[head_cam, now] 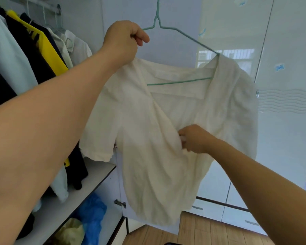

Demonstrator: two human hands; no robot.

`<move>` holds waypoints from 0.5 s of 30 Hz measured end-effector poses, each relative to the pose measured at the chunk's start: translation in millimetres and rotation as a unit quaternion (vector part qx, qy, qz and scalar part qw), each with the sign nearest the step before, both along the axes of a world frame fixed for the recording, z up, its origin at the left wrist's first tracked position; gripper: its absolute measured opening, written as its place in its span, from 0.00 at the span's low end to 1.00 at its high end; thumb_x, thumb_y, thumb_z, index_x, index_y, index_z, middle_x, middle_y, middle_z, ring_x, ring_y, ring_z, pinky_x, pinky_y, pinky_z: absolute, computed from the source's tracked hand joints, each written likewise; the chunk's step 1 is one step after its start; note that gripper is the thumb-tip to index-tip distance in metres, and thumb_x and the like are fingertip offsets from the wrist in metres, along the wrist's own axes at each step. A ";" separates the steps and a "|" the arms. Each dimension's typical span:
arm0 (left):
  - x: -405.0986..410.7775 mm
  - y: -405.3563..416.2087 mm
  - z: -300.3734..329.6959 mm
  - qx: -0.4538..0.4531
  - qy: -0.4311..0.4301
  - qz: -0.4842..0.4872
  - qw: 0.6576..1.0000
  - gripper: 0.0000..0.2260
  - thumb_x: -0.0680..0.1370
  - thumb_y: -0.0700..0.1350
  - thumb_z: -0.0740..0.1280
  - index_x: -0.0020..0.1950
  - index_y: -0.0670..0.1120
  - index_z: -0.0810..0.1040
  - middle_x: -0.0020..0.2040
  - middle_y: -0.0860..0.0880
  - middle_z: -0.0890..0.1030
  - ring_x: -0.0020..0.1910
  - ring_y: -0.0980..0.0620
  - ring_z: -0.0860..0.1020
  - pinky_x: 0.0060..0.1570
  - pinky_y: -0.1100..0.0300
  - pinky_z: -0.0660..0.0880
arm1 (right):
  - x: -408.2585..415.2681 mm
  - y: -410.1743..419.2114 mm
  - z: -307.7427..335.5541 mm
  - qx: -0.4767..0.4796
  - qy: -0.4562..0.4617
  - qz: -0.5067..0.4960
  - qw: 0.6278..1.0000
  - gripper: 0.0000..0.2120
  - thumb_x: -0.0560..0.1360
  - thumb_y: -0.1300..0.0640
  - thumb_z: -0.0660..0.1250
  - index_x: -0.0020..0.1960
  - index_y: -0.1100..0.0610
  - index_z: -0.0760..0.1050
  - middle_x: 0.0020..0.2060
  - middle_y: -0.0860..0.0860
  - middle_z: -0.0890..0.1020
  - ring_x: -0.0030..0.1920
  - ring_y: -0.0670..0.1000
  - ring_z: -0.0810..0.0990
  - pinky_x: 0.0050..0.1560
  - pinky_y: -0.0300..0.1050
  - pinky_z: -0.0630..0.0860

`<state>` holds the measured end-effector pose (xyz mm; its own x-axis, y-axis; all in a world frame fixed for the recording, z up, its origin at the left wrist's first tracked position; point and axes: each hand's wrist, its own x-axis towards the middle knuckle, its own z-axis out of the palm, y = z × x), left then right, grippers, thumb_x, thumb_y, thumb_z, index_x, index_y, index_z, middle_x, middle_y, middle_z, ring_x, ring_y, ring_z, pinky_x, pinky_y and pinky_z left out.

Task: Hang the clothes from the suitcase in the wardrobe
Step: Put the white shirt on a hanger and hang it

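White blouse (148, 138), one, on one green hanger (187, 35); left hand (124, 39) fingers grip hanger, right hand (193, 138) fingers pinch blouse.

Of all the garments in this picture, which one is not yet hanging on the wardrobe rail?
The cream blouse on the green hanger, held up by the left hand before the wardrobe door. The white, black and yellow garment hang on the rail.

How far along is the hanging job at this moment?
Done: several garments already hang on the wardrobe rail. In hand: the left hand grips the green hanger, held in the air, with the white shirt on it; the right hand pinches the shirt's front. Left: hooking this hanger onto the rail. The suitcase is out of view, so remaining clothes cannot be judged.
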<state>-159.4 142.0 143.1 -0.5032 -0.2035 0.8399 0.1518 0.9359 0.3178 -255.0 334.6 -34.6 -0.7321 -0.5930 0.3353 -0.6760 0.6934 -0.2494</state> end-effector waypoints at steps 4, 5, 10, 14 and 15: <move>-3.0 -2.4 -2.8 0.012 0.011 0.013 1.000 0.23 0.75 0.27 0.51 0.56 0.43 0.82 0.49 0.48 0.77 0.48 0.55 0.73 0.43 0.75 0.68 | 7.1 -2.0 13.1 -0.067 -0.053 0.048 0.995 0.07 0.74 0.66 0.61 0.45 0.60 0.77 0.39 0.52 0.79 0.42 0.54 0.77 0.46 0.46 0.74; -3.1 -2.6 -3.1 0.012 0.014 0.018 1.000 0.23 0.75 0.28 0.51 0.56 0.43 0.82 0.50 0.47 0.77 0.48 0.55 0.73 0.43 0.75 0.67 | 7.8 -0.9 13.3 -0.051 -0.109 0.063 0.991 0.07 0.73 0.67 0.61 0.45 0.61 0.77 0.39 0.53 0.79 0.40 0.52 0.78 0.47 0.47 0.76; -1.4 -0.6 -3.1 -0.004 -0.003 0.045 0.999 0.21 0.77 0.29 0.54 0.60 0.44 0.81 0.57 0.43 0.79 0.53 0.49 0.75 0.52 0.68 0.68 | 11.6 -0.3 10.5 -0.042 -0.227 0.089 0.969 0.03 0.74 0.62 0.66 0.41 0.57 0.76 0.31 0.52 0.82 0.31 0.46 0.81 0.36 0.37 0.76; -3.4 -3.3 -13.3 -0.024 -0.037 0.070 0.997 0.15 0.77 0.38 0.61 0.62 0.45 0.79 0.61 0.45 0.76 0.57 0.46 0.75 0.56 0.62 0.68 | 15.3 -2.7 16.8 -0.062 -0.201 0.085 0.974 0.07 0.72 0.57 0.67 0.36 0.58 0.74 0.25 0.51 0.77 0.27 0.46 0.74 0.31 0.35 0.70; -3.5 -4.8 -16.6 -0.025 -0.049 0.076 0.996 0.14 0.77 0.41 0.63 0.62 0.45 0.79 0.61 0.45 0.75 0.57 0.46 0.75 0.57 0.61 0.68 | 16.2 -3.1 18.1 -0.069 -0.199 0.080 0.974 0.08 0.72 0.57 0.67 0.36 0.58 0.74 0.24 0.51 0.75 0.26 0.46 0.71 0.30 0.35 0.68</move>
